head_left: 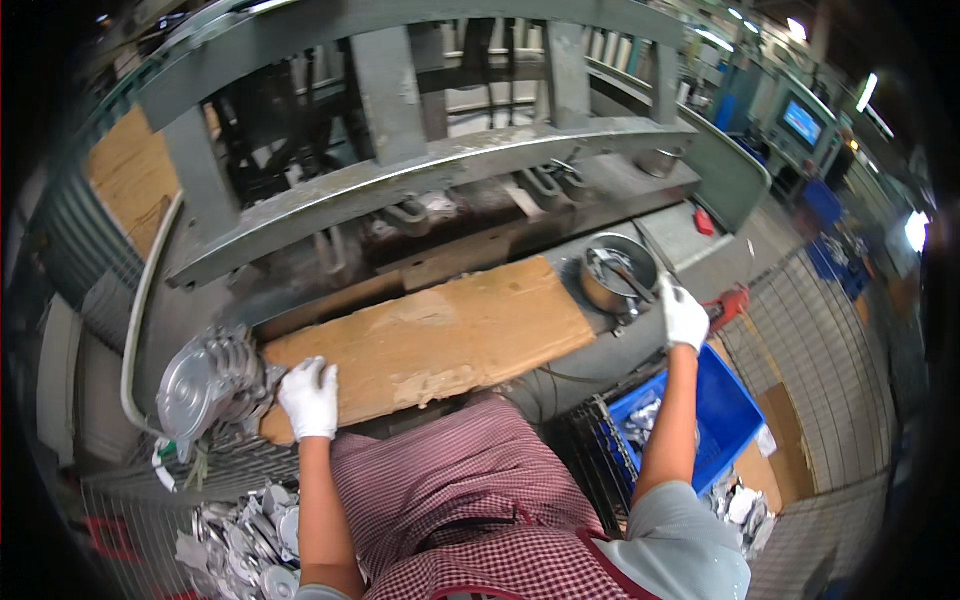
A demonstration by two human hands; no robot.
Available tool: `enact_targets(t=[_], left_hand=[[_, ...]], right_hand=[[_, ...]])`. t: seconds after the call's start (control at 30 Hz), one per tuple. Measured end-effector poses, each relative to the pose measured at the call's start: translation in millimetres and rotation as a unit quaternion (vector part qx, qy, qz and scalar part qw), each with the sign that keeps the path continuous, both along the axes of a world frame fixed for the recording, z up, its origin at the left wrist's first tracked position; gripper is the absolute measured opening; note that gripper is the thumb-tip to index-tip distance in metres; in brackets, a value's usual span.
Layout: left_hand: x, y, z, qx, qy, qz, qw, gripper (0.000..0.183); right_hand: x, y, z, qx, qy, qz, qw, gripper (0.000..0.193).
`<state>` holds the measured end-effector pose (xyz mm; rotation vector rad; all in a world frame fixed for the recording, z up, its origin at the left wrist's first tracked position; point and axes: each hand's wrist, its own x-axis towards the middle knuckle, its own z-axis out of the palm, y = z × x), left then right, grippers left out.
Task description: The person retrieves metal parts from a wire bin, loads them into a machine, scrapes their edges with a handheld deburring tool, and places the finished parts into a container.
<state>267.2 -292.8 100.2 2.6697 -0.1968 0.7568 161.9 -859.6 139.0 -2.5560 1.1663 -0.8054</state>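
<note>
My left hand [310, 400], in a white glove, rests at the left end of a worn cardboard sheet [430, 330]. Its thumb stands apart from the fingers, and it appears to hold nothing. Close beside it is a row of round silvery metal castings [200, 385], leaning together. My right hand [685, 318], also gloved, reaches out at the right of the bench. Its fingers are closed at the near end of a long thin metal tool [655, 248]. Just left of these fingers stands a round metal pot [607, 290] with several tools or metal bits inside.
A large grey machine frame [430, 160] spans the back of the bench. Below my right arm sits a blue bin [728, 415] with metal pieces. More castings [245, 540] are heaped low at left. A red object [704, 221] lies at the far right; wire mesh [830, 350] flanks that side.
</note>
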Motion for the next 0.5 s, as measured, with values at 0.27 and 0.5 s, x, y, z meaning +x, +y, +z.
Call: enact_targets(t=[0.27, 0.5], left_hand=[[0.4, 0.9, -0.5, -0.005, 0.001, 0.004, 1.0, 0.025], [-2.5, 0.2, 1.4, -0.007, -0.003, 0.002, 1.0, 0.024]], right_hand=[[0.5, 32.2, 40.8, 0.081, 0.05, 0.208, 0.973, 0.074], [6.1, 29.5, 30.4, 0.026, -0.058, 0.196, 0.979, 0.045]])
